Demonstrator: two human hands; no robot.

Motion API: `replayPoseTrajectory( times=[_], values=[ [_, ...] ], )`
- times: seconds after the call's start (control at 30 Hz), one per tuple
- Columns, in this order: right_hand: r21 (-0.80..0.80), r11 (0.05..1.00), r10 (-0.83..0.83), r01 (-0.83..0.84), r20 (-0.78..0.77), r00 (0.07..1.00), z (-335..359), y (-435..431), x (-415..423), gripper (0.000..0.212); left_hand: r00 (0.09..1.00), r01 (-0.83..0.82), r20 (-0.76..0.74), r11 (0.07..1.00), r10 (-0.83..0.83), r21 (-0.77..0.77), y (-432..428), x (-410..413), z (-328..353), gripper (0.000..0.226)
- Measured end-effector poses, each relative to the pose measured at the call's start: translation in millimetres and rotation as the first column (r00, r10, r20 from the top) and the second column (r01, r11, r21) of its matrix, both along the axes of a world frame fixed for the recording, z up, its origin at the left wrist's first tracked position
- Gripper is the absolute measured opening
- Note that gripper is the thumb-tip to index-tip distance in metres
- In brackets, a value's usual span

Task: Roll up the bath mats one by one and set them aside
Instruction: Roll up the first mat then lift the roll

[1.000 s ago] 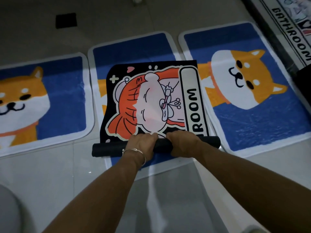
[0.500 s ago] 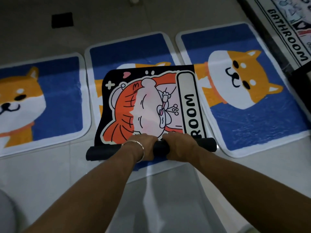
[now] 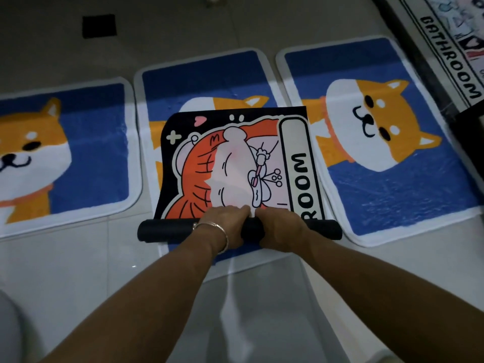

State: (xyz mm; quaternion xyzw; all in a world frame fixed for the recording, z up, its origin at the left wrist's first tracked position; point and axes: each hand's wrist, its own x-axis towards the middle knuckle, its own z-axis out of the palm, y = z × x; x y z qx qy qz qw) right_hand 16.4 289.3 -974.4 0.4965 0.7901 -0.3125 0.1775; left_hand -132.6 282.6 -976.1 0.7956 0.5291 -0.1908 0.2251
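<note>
— Both hold the same thing: our left grip (image 3: 226, 220) and right grip (image 3: 281, 226) sit side by side, almost touching, with the fingers curled over the rolled end (image 3: 167, 230) of the black bath mat (image 3: 230, 163).

— And how much of it do we see rolled?

— Only the near edge. It makes a dark tube lying crosswise, sticking out past both grips. The rest lies flat beyond our knuckles, showing an orange-haired cartoon figure and the letters "ROOM" down its right side.

— What's under it?

— We see it lying on top of the middle Shiba mat (image 3: 201, 77), blue with a white border. That one's dog print peeks out past the far edge, and its near border shows under our wrists.

— Anything beside it?

— We count a left Shiba mat (image 3: 89, 153) and a right Shiba mat (image 3: 392, 195), both flat on the tiled floor (image 3: 65, 271), each just beside the middle one. At the far right lies a BATHROOM mat (image 3: 450, 56), cut off by the frame.

— Small details?

— We wear a thin silver bracelet (image 3: 222, 233) on the left wrist, and a dark square (image 3: 99, 26) is set in the floor beyond the mats.
</note>
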Motion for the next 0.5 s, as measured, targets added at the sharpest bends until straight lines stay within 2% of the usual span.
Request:
replayPoseTrajectory(
  times=[0.07, 0.17, 0.27, 0.33, 0.5],
  values=[
    [-0.087, 0.996, 0.027, -0.024, 0.034, 0.999, 2, 9, -1, 0.032, 1.000, 0.023, -0.010, 0.992, -0.022, 0.121, -5, 0, 0, 0.044],
    [-0.114, 0.993, 0.009, -0.007, 0.023, 1.000, 5, 11, -4, 0.035, 0.997, 0.047, -0.066, 0.993, -0.040, 0.106, -6, 0, -2, 0.043],
    [0.090, 0.996, 0.023, -0.023, -0.008, 1.000, 0, -8, -4, 0.035, 0.995, 0.044, -0.087, 0.999, -0.045, -0.012, 0, 2, -1, 0.040],
    [0.151, 0.988, 0.016, -0.015, -0.010, 1.000, -4, -14, -3, 0.036, 0.997, 0.029, -0.065, 0.998, -0.032, -0.052, 2, 4, 0, 0.041],
    [-0.014, 1.000, -0.015, 0.015, 0.009, 1.000, 0, 6, -1, 0.034, 0.998, 0.038, -0.059, 0.988, -0.029, 0.148, -5, 7, 0, 0.049]
  ],
)
